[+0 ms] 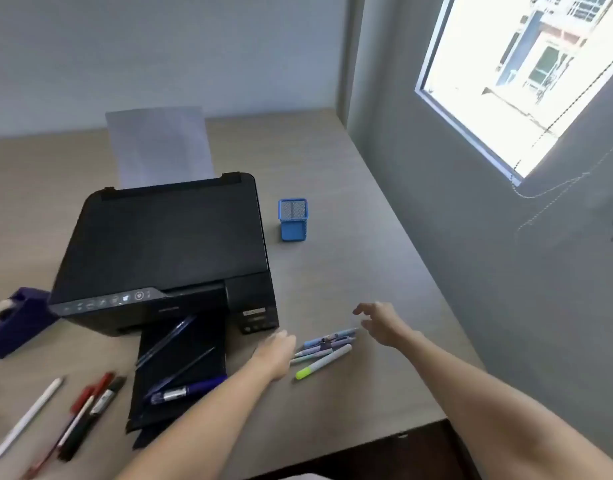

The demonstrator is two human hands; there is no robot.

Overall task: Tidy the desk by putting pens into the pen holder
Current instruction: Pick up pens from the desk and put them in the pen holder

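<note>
Far left edge of the desk point(332, 216): purple tape dispenser point(14, 320). Front left on the desk, a white pen point(26, 422) lying diagonal, then just beside it a red pen point(87, 400) and a black marker point(94, 414) side by side, blurred. Black printer point(163, 251) mid-left, paper sheet point(159, 147) standing up at its back. Its output tray point(180, 368) sticks out toward the front; on it lie a dark blue pen point(166, 339), a thin black pen point(191, 367) and a purple pen point(184, 391) with a silver band.

Left hand point(275, 355) reaches in right of the tray, fingers loosely curled, nothing in it, touching or just short of the pastel pens point(327, 341) — cannot tell which. That cluster lies flat on the desk, several pale blue and lilac barrels bunched together, with a white highlighter point(324, 362), yellow-green cap, along the near side. Right hand point(379, 322) hovers just right of the cluster, fingers spread and bent, empty.

Blue mesh pen holder point(293, 220) stands upright beyond, right of the printer, well apart from both hands, looks empty. Window point(526, 77) in the right wall.
</note>
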